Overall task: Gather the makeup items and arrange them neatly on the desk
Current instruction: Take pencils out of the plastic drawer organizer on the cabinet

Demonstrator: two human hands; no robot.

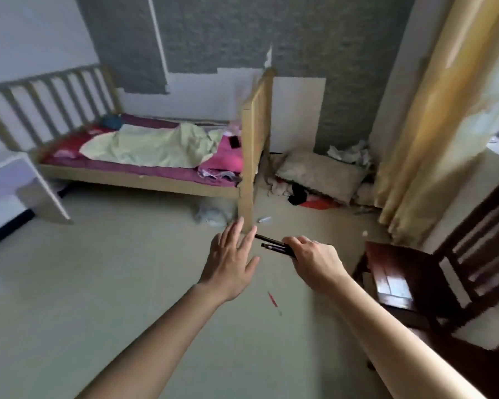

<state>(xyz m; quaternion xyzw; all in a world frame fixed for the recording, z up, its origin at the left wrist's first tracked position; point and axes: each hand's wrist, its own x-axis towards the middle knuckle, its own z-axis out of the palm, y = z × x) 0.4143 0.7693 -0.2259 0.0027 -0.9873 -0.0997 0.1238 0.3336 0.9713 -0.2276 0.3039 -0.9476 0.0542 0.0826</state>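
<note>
The right hand [314,259] grips a bundle of dark makeup pencils [272,245] in mid-air above the floor [98,283], long axes pointing left toward the left hand [231,263], whose fingers are spread, released.

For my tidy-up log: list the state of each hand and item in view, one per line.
Left hand: open, fingers spread, holding nothing.
Right hand: grips a bundle of slim dark makeup pencils.
Thin red stick: lying on the floor, untouched.
Dark brown wooden chair: upright.
Pale yellow blanket: rumpled on the wooden bed.
</note>
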